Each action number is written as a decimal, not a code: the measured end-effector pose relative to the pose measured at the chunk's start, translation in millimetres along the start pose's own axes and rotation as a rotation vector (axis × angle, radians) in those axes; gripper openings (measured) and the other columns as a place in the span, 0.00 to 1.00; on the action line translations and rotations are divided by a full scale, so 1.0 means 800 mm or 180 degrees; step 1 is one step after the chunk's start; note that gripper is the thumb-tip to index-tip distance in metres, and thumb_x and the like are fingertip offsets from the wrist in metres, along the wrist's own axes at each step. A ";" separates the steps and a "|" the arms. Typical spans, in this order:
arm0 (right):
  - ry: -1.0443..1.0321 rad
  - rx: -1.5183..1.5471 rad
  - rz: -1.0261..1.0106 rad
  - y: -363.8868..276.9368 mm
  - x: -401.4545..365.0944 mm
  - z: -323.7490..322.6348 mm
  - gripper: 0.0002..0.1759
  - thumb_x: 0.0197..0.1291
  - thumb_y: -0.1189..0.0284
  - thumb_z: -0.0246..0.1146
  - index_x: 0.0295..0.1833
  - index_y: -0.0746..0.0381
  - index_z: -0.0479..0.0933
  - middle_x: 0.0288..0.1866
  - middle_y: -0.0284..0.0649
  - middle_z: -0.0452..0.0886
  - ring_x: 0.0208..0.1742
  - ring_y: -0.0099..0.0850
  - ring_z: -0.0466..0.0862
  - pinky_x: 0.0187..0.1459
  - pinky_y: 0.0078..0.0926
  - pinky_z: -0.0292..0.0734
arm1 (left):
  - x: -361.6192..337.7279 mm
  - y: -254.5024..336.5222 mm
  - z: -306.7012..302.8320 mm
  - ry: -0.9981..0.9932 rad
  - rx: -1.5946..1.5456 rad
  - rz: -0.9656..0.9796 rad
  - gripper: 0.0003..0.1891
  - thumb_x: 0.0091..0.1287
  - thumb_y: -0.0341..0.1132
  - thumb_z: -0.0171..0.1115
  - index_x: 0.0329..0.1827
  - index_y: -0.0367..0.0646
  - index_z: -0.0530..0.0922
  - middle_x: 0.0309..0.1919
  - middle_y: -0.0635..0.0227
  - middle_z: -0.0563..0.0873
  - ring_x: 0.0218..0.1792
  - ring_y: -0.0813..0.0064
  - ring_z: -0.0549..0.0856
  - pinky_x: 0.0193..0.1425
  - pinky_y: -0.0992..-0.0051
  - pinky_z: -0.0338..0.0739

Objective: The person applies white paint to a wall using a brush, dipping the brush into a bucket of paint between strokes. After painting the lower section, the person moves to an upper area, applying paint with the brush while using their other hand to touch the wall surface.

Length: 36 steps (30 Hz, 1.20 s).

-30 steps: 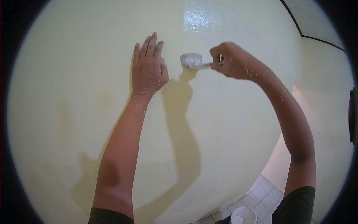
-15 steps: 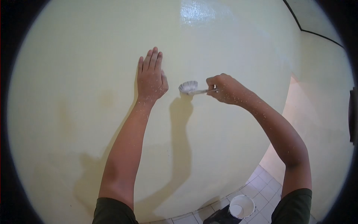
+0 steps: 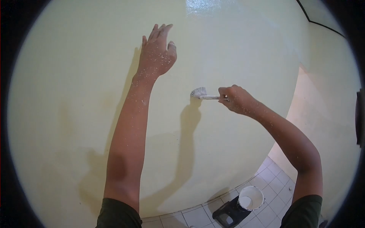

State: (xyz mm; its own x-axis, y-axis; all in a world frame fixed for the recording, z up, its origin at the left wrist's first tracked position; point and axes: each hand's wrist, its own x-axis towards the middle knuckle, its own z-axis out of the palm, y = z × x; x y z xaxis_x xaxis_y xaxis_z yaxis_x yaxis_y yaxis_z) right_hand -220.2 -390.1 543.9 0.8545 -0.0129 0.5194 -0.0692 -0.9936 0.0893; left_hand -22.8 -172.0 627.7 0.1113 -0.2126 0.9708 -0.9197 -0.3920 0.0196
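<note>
My right hand (image 3: 237, 98) grips the handle of a paintbrush (image 3: 199, 93), held nearly level with its pale, paint-coated bristles pointing left against the wall (image 3: 224, 140). The wall is pale yellow, with a whiter, glossy area at the upper middle. Higher up and to the left, my left hand (image 3: 157, 53) is close against the wall, its fingers stretched upward and the thumb apart. It holds nothing. Small white paint specks dot both hands and forearms.
Below, a white paint bucket (image 3: 251, 197) with a smeared rim stands on a black stool (image 3: 230, 214). White floor tiles (image 3: 272, 190) run along the wall's base. At right, the wall ends at an opening with a lighter surface (image 3: 291, 140) beyond.
My left hand has moved up the wall and its fingers have bent a little. The paintbrush in my right hand has shifted slightly right and down. The view has tilted somewhat.
</note>
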 end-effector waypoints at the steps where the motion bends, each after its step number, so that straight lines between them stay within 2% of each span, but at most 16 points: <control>1: -0.0028 -0.0013 0.0038 -0.007 -0.002 -0.016 0.11 0.68 0.70 0.72 0.39 0.64 0.78 0.25 0.48 0.82 0.28 0.47 0.81 0.33 0.48 0.72 | 0.001 0.007 -0.009 -0.0109 -0.0003 0.0071 0.32 0.73 0.34 0.45 0.83 0.49 0.65 0.84 0.56 0.64 0.88 0.57 0.54 0.90 0.46 0.44; 5: -0.0383 -0.0254 0.0288 -0.018 0.022 -0.061 0.12 0.64 0.70 0.73 0.37 0.64 0.78 0.31 0.49 0.83 0.38 0.53 0.84 0.40 0.52 0.77 | -0.009 -0.010 -0.006 -0.0037 0.0490 0.0597 0.36 0.71 0.29 0.44 0.86 0.54 0.62 0.86 0.56 0.61 0.89 0.53 0.48 0.90 0.41 0.39; 9: 0.0212 -0.0637 0.0006 0.006 0.031 -0.098 0.11 0.63 0.68 0.74 0.39 0.63 0.80 0.34 0.49 0.86 0.40 0.52 0.86 0.41 0.50 0.79 | -0.001 -0.005 -0.007 0.0114 0.0801 0.0834 0.38 0.69 0.28 0.45 0.87 0.55 0.61 0.87 0.58 0.58 0.89 0.53 0.46 0.90 0.41 0.38; 12: 0.0478 -0.0685 0.0426 -0.028 0.035 -0.145 0.11 0.64 0.66 0.74 0.40 0.61 0.82 0.36 0.45 0.88 0.42 0.46 0.88 0.43 0.46 0.81 | 0.007 -0.012 -0.016 0.0179 0.0943 0.0871 0.39 0.69 0.28 0.46 0.87 0.56 0.61 0.87 0.58 0.58 0.89 0.53 0.46 0.90 0.41 0.39; 15: 0.0871 -0.0978 0.0300 -0.034 0.048 -0.173 0.12 0.65 0.64 0.74 0.41 0.61 0.82 0.36 0.44 0.88 0.41 0.44 0.88 0.43 0.45 0.81 | 0.018 -0.012 -0.016 0.0179 0.0996 0.0907 0.39 0.69 0.28 0.46 0.87 0.56 0.60 0.87 0.58 0.58 0.89 0.53 0.46 0.90 0.41 0.40; 19: 0.1211 -0.1006 0.0295 -0.003 0.024 -0.122 0.13 0.67 0.63 0.73 0.42 0.63 0.83 0.35 0.45 0.87 0.37 0.42 0.86 0.41 0.43 0.80 | -0.048 0.007 0.044 0.0244 0.1132 0.0995 0.40 0.69 0.27 0.46 0.88 0.56 0.59 0.87 0.58 0.58 0.89 0.52 0.47 0.90 0.40 0.41; 22: 0.1722 -0.0947 -0.0223 0.031 0.025 -0.093 0.14 0.68 0.64 0.73 0.43 0.65 0.82 0.34 0.46 0.87 0.36 0.40 0.86 0.40 0.41 0.80 | -0.074 0.010 0.075 0.0325 0.1293 0.1040 0.40 0.69 0.28 0.47 0.88 0.55 0.58 0.87 0.58 0.57 0.89 0.52 0.48 0.89 0.40 0.42; 23: 0.1793 -0.0799 -0.0180 -0.027 0.065 -0.182 0.13 0.69 0.66 0.72 0.44 0.66 0.82 0.34 0.46 0.87 0.34 0.36 0.86 0.38 0.39 0.80 | 0.002 -0.008 -0.007 0.0376 0.1323 0.1088 0.40 0.68 0.28 0.47 0.88 0.55 0.58 0.87 0.58 0.57 0.88 0.52 0.48 0.89 0.39 0.42; 28: 0.2123 -0.1152 -0.0203 -0.037 0.062 -0.199 0.13 0.70 0.65 0.72 0.44 0.65 0.83 0.33 0.43 0.88 0.33 0.31 0.86 0.37 0.37 0.80 | 0.004 -0.018 0.001 0.0720 0.1165 0.1052 0.40 0.67 0.29 0.49 0.87 0.54 0.59 0.87 0.57 0.58 0.88 0.51 0.51 0.89 0.38 0.44; 31: 0.2087 -0.1091 -0.0242 -0.044 0.068 -0.217 0.11 0.68 0.66 0.73 0.42 0.64 0.86 0.32 0.43 0.89 0.32 0.31 0.86 0.36 0.39 0.80 | -0.004 -0.060 0.041 0.1163 0.0887 0.0891 0.40 0.67 0.30 0.52 0.87 0.52 0.59 0.87 0.58 0.58 0.87 0.52 0.54 0.89 0.42 0.47; 34: 0.2156 -0.1309 -0.1018 -0.027 0.090 -0.223 0.13 0.66 0.66 0.75 0.42 0.66 0.87 0.26 0.40 0.84 0.27 0.25 0.78 0.31 0.32 0.73 | -0.034 -0.047 0.042 0.0847 0.1185 0.1150 0.39 0.68 0.30 0.53 0.86 0.49 0.60 0.87 0.59 0.58 0.86 0.56 0.56 0.90 0.47 0.49; 36: 0.1995 -0.1360 -0.0573 -0.039 0.095 -0.227 0.13 0.67 0.66 0.75 0.44 0.67 0.88 0.28 0.41 0.86 0.28 0.26 0.79 0.32 0.32 0.74 | -0.040 -0.040 0.044 0.1007 0.1380 0.1084 0.38 0.68 0.31 0.53 0.86 0.48 0.61 0.86 0.58 0.59 0.86 0.59 0.57 0.90 0.51 0.50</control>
State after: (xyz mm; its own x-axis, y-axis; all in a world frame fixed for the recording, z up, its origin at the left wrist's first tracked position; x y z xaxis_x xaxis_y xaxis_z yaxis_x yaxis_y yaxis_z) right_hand -246.5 -339.5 734.6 0.4297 0.3369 0.8378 -0.2582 -0.8432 0.4715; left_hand 16.5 -184.1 587.1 -0.3382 -0.1405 0.9305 -0.6406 -0.6900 -0.3370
